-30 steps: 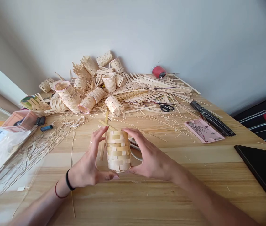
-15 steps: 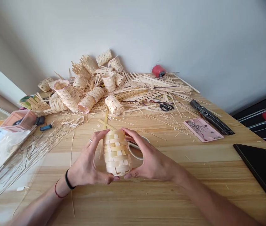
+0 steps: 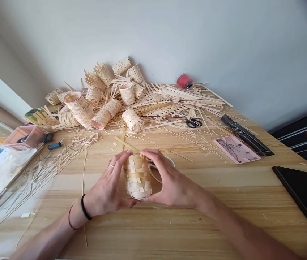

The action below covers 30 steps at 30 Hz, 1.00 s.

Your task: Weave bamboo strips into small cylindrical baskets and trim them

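Observation:
A small woven basket [image 3: 137,177] of pale and yellowish strips is held between both hands near the middle of the table. My left hand [image 3: 107,186] grips its left side, fingers at the top and thumb at the bottom; a ring and two wrist bands show. On the right side, my right hand [image 3: 169,180] holds it the same way. Behind the right fingers is a round cup-like object [image 3: 155,172], partly hidden. Yellowish strips [image 3: 123,141] lie crossed just beyond the basket.
Woven baskets [image 3: 79,108] and loose strips [image 3: 180,103] pile up at the back. Black scissors [image 3: 193,123], a pink tray [image 3: 237,150], a long black tool [image 3: 247,136] and a black flat object [image 3: 299,198] lie rightward. A pink box [image 3: 24,137] stands left.
The basket has turned slightly between my hands and shifted a little to the right. My left hand has moved right, its fingers now closer over the basket's top edge.

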Motion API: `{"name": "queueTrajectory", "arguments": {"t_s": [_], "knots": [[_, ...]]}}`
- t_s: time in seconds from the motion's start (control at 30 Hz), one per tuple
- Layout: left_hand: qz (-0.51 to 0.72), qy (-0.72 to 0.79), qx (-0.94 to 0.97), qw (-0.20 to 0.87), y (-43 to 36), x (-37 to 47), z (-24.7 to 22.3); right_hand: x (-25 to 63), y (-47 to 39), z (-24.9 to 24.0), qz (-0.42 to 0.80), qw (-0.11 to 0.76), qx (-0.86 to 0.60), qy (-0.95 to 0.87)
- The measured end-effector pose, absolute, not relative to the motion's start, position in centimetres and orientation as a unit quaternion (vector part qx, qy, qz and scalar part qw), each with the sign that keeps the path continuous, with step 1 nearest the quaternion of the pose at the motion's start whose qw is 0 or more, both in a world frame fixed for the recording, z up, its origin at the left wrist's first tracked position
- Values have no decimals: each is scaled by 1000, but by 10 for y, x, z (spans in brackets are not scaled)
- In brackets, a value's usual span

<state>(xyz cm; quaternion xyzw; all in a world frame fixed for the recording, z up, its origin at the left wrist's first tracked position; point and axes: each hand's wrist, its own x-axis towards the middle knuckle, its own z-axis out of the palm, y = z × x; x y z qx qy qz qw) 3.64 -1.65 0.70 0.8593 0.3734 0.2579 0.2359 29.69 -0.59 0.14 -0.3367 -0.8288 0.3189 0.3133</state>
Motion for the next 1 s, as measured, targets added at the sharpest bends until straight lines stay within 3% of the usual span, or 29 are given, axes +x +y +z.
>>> {"name": "queueTrajectory", "arguments": {"t_s": [0.5, 0.7, 0.83, 1.0], "knots": [[275, 370, 851, 252, -19, 36, 17, 296, -7, 4, 309, 324, -331, -830], [273, 366, 848, 268, -17, 35, 19, 304, -3, 7, 365, 300, -325, -819], [272, 351, 848, 289, -17, 36, 19, 311, 1, 18, 419, 360, -290, -782], [262, 315, 868, 280, -19, 38, 14, 310, 3, 26, 403, 406, -348, -743]]}}
